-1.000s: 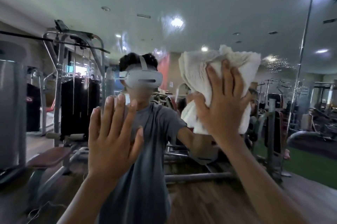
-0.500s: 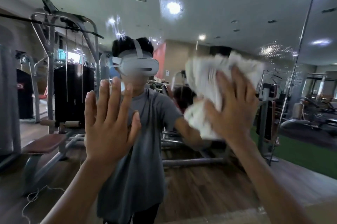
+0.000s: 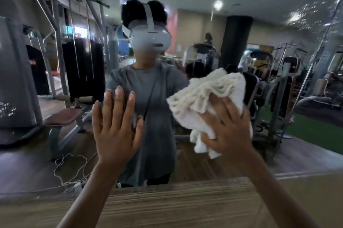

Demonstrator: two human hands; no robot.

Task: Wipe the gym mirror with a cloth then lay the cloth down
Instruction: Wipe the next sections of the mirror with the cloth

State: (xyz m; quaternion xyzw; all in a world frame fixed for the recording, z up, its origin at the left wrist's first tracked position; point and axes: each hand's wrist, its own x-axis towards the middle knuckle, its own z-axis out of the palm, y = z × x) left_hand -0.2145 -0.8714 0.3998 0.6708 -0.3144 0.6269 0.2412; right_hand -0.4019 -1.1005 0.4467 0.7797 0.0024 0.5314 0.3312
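hands raised to a gym mirror, seen from the wearer's head. left hand lies flat on the glass, fingers straight and close together, holding nothing. right hand presses a bunched white cloth against the mirror, fingers spread and straight, their tips hidden under a rumpled fold of the cloth. the cloth sits right of centre, near the left hand but not touching it. compared with half a second ago, the right hand and cloth are lower against the reflection, now level with the reflected torso and below the headset, and the cloth looks sharper, less smeared by motion. the view has tipped down: a wooden surface now spans the bottom edge and less ceiling shows. the left hand keeps its flat pose. weight machines stand reflected at left
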